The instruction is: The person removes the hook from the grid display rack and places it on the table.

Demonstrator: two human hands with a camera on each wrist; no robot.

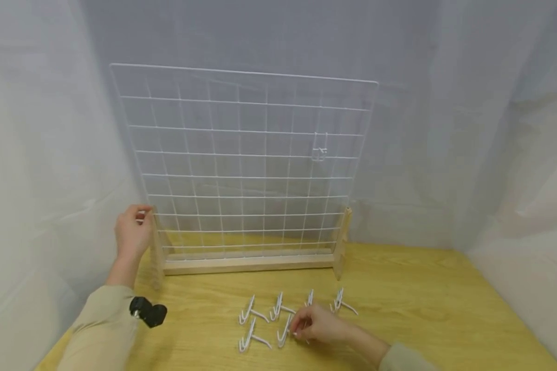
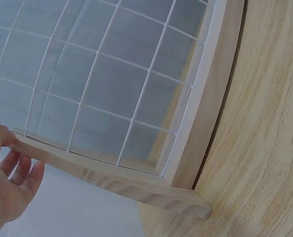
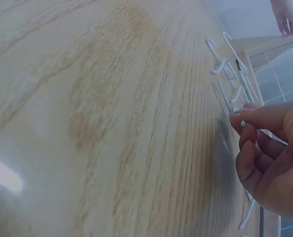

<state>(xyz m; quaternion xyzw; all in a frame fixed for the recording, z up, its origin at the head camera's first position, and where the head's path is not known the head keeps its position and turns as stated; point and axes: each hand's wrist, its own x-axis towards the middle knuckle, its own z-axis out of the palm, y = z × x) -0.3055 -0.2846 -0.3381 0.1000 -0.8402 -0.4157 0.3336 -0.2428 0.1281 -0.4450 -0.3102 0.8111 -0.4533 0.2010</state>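
A white wire grid panel stands upright in a wooden base. At the grid's left side, my left hand pinches the top of the wooden side post, thumb on one face and fingers curled at the other. My right hand is low over the table, in front of the stand. Its thumb and forefinger pinch the rod of a white wire hook; the rod's rounded tip pokes out between them. A single white hook hangs on the grid's upper right.
Several more white hooks lie around the right hand, among them a front-left hook and a far-right hook. The wood-grain table extends to the right. White sheeting surrounds the back and sides.
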